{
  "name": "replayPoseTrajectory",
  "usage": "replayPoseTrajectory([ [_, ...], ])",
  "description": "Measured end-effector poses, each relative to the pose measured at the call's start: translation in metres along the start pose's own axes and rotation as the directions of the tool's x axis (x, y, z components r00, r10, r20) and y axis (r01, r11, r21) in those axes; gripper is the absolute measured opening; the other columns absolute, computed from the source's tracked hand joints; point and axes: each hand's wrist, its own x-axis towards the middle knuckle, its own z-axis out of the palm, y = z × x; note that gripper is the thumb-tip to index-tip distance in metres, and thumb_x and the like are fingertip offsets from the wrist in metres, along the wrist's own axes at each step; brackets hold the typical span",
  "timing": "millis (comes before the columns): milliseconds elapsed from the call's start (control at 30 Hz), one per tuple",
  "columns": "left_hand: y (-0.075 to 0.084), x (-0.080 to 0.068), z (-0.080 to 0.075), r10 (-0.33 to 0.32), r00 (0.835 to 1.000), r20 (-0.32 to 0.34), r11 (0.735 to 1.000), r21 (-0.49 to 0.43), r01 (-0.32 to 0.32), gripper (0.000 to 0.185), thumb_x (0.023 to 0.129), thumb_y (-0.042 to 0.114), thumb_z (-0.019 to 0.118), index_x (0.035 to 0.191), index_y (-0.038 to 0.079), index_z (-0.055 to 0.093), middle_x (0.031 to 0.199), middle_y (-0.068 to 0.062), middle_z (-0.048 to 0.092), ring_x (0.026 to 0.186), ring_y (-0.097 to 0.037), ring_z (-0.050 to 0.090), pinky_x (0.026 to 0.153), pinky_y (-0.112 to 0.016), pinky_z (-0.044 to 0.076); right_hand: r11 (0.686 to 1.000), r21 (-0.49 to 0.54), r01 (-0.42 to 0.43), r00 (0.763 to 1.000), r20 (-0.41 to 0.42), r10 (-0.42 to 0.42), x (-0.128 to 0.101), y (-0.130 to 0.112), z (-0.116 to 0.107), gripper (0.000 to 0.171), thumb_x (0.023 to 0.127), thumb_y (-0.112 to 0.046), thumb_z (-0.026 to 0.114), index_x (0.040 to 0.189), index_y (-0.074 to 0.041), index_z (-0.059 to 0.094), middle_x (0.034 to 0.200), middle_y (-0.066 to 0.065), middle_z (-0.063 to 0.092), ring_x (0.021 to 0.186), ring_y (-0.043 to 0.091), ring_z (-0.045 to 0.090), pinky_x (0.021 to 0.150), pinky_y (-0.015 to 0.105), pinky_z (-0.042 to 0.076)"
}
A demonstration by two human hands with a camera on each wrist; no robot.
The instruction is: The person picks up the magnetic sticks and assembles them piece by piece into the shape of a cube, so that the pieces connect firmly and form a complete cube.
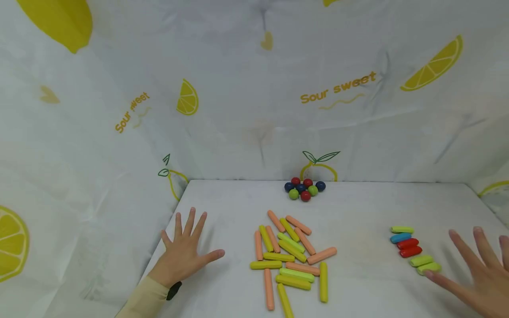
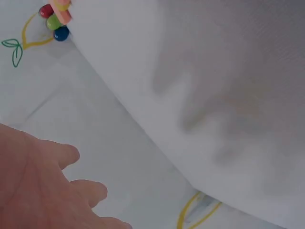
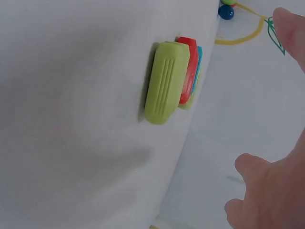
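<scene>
The right hand (image 1: 483, 269) is cut off by the lower right corner of the head view, so only its fingers and part of the palm show; the fingers are straight and spread, holding nothing. Its thumb tip lies just beside the nearest light-green stick (image 1: 428, 267), and whether skin meets plastic cannot be told. In the right wrist view only a fingertip and the heel of that hand show at the frame's edge, and the row of short sticks (image 3: 167, 82) is seen end-on, stacked behind one ribbed green piece, so most of them are hidden.

That row of six lies on the right part of the white table (image 1: 358, 212): a light-green one at the far end, then a blue stick (image 1: 400, 238), two red sticks (image 1: 408, 247), and two more light-green ones nearest the hand. Each stick's long axis runs roughly left to right, slightly tilted, and they lie side by side in a column that slants toward the right hand.

The left hand (image 1: 184, 254) rests flat on the table's left part, fingers spread wide, well apart from everything. Its wrist view is blurred and shows only knuckles.

At the table's centre is a loose pile of orange and yellow-green sticks (image 1: 292, 258), pointing many ways and overlapping. Behind it, against the lemon-print cloth (image 1: 338, 88), sits a tight cluster of red, blue and green balls (image 1: 304, 188).
</scene>
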Motion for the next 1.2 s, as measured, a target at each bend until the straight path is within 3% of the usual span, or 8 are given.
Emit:
replayPoseTrajectory([
  [67, 0.0, 0.003, 0.003, 0.006, 1.0, -0.002, 1.0, -0.014, -0.006, 0.117, 0.086, 0.092, 0.058, 0.175, 0.031, 0.014, 0.184, -0.007, -0.003, 0.166, -0.056, -0.01, 0.111, -0.096, 0.003, 0.999, -0.024, 0.033, 0.999, -0.001, -0.033, 0.008, -0.005, -0.002, 0.147, 0.077, -0.091, 0.066, 0.169, -0.008, -0.014, 0.166, 0.033, -0.032, 0.153, 0.063, -0.031, 0.12, 0.081, -0.02],
  [167, 0.007, 0.013, 0.004, 0.033, 0.999, 0.007, 0.997, -0.07, -0.033, 0.113, 0.089, 0.089, 0.057, 0.175, 0.029, 0.015, 0.184, -0.008, -0.002, 0.167, -0.051, -0.011, 0.117, -0.091, 0.001, 0.986, 0.007, 0.168, 0.985, -0.04, -0.168, 0.024, -0.013, -0.007, 0.133, 0.086, -0.082, 0.067, 0.173, -0.011, -0.005, 0.171, 0.036, -0.019, 0.158, 0.063, -0.021, 0.123, 0.081, -0.012],
  [300, 0.027, 0.038, 0.008, 0.1, 0.994, 0.048, 0.978, -0.187, -0.09, 0.106, 0.094, 0.086, 0.054, 0.174, 0.024, 0.022, 0.184, -0.009, 0.008, 0.17, -0.042, -0.002, 0.13, -0.076, 0.011, 0.924, 0.162, 0.346, 0.938, -0.046, -0.343, 0.053, -0.039, -0.018, 0.112, 0.095, -0.064, 0.072, 0.172, -0.005, 0.015, 0.175, 0.038, 0.0, 0.158, 0.065, -0.001, 0.119, 0.087, 0.007],
  [400, 0.048, 0.062, 0.012, 0.171, 0.982, 0.075, 0.953, -0.266, -0.146, 0.096, 0.098, 0.077, 0.059, 0.171, 0.021, 0.032, 0.181, -0.008, 0.025, 0.169, -0.035, 0.018, 0.132, -0.062, 0.027, 0.888, 0.263, 0.378, 0.919, 0.01, -0.394, 0.075, -0.069, -0.025, 0.104, 0.098, -0.058, 0.074, 0.169, 0.0, 0.026, 0.173, 0.04, 0.012, 0.152, 0.067, 0.018, 0.111, 0.09, 0.022],
  [533, 0.073, 0.098, 0.02, 0.285, 0.955, 0.081, 0.909, -0.34, -0.242, 0.069, 0.103, 0.05, 0.072, 0.161, 0.019, 0.052, 0.168, -0.003, 0.051, 0.158, -0.027, 0.045, 0.128, -0.05, 0.04, 0.854, 0.322, 0.409, 0.898, 0.027, -0.44, 0.101, -0.109, -0.023, 0.09, 0.1, -0.056, 0.073, 0.163, -0.001, 0.039, 0.167, 0.036, 0.035, 0.143, 0.062, 0.042, 0.107, 0.082, 0.04],
  [667, 0.09, 0.126, 0.027, 0.361, 0.926, 0.107, 0.871, -0.394, -0.294, 0.047, 0.105, 0.029, 0.074, 0.15, 0.023, 0.065, 0.155, 0.005, 0.064, 0.15, -0.021, 0.055, 0.125, -0.046, 0.045, 0.816, 0.382, 0.434, 0.88, 0.013, -0.474, 0.121, -0.144, -0.017, 0.077, 0.101, -0.048, 0.075, 0.158, -0.004, 0.049, 0.156, 0.031, 0.052, 0.129, 0.056, 0.06, 0.1, 0.071, 0.055],
  [933, 0.111, 0.153, 0.034, 0.432, 0.864, 0.258, 0.837, -0.471, -0.278, 0.031, 0.103, 0.022, 0.075, 0.134, 0.023, 0.077, 0.138, 0.01, 0.074, 0.137, -0.017, 0.063, 0.119, -0.042, 0.05, 0.774, 0.453, 0.441, 0.86, 0.032, -0.509, 0.155, -0.194, -0.003, 0.053, 0.103, -0.027, 0.075, 0.148, -0.004, 0.061, 0.145, 0.027, 0.063, 0.124, 0.047, 0.067, 0.1, 0.062, 0.06],
  [1200, 0.118, 0.166, 0.05, 0.423, 0.849, 0.317, 0.85, -0.465, -0.249, 0.024, 0.099, 0.021, 0.081, 0.122, 0.026, 0.082, 0.123, 0.016, 0.077, 0.117, -0.006, 0.067, 0.105, -0.03, 0.055, 0.746, 0.413, 0.522, 0.816, 0.014, -0.578, 0.182, -0.228, 0.002, 0.044, 0.102, -0.017, 0.075, 0.141, 0.0, 0.068, 0.134, 0.024, 0.07, 0.113, 0.04, 0.068, 0.096, 0.058, 0.061],
])
